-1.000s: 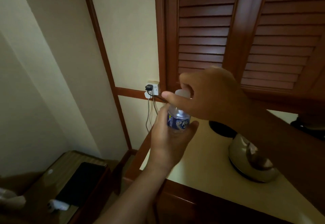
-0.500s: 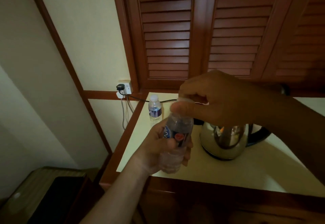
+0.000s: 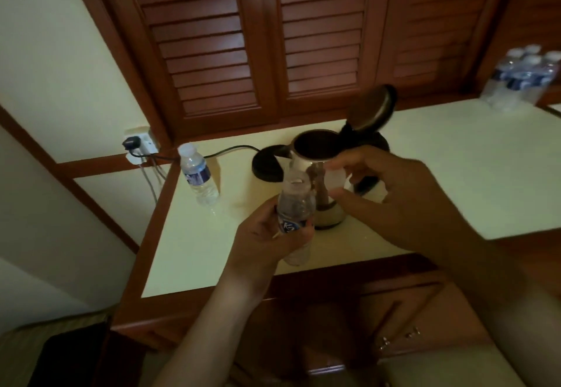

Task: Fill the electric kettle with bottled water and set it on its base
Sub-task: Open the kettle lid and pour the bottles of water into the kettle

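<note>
- Water bottle (image 3: 294, 210), uncapped: being gripped upright by the left hand (image 3: 267, 236) above the worktop (image 3: 212, 250), near its front edge.
- Right hand (image 3: 403, 195): a pale, blurred cap (image 3: 334, 178) is being pinched in its fingertips.
- Electric kettle (image 3: 329, 213), lid (image 3: 372, 107) raised: being borne by the worktop, just beside its black base (image 3: 267, 168).
- Second bottle (image 3: 197, 174), capped: being stood near the worktop's left edge.

Dim indoor scene under soft, low light. The pale countertop (image 3: 455, 174) is the brightest surface. The right hand (image 3: 403, 198) reads almost as a silhouette against it, and the lower frame sinks into deep shadow. Focus is soft throughout; the kettle lid (image 3: 372, 110) and the bottle pack (image 3: 522, 80) at the right edge are smeared. Wide-angle distortion tilts the louvred doors (image 3: 206, 52).
</note>
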The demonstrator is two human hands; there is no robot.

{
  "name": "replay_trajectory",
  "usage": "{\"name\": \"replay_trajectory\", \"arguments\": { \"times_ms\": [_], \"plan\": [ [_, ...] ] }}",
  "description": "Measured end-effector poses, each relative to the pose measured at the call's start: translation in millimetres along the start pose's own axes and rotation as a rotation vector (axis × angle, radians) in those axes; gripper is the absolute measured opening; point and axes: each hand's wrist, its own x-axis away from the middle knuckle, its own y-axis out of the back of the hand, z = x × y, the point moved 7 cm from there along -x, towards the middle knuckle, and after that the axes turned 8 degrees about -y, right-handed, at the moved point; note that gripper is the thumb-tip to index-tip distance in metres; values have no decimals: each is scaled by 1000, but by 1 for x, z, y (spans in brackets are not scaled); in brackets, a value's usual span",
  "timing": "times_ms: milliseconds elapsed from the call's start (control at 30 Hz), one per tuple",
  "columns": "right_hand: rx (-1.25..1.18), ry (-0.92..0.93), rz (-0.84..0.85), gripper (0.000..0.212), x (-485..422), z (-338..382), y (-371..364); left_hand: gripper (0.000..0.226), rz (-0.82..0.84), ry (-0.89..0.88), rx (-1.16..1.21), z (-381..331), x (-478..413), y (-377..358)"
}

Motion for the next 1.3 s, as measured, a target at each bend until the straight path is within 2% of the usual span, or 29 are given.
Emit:
{"name": "replay_trajectory", "arguments": {
  "times_ms": [67,167,367,500,667,767,867,1067,1167,1300],
  "plan": [
    [-17,-137,-57,22,21,-39,-5,37,-34,35,-2,9,3,-4],
    [70,-334,-35,16,42,-97,-13,39,-72,78,18,19,8,-6],
    [371,-285,-1,14,47,-153,-23,45,-86,139,38,27,16,-15],
    [407,-266,68,33,45,-161,-38,45,-74,126,44,28,17,-21],
    [398,-294,120,45,44,-169,-47,50,-94,111,55,26,17,-18],
    [403,-297,114,60,41,-169,-42,39,-101,94,30,23,15,-14],
    [485,-335,111,75,35,-175,-34,41,-112,62,12,16,12,-12],
    [636,-402,261,102,36,-188,-41,43,-120,15,-54,4,6,-12],
    [655,-429,282,110,38,-193,-45,41,-118,-20,-130,-3,4,-14],
    [679,-420,274,108,40,-192,-46,41,-140,-87,-181,-13,-3,-13]
  ]
}}
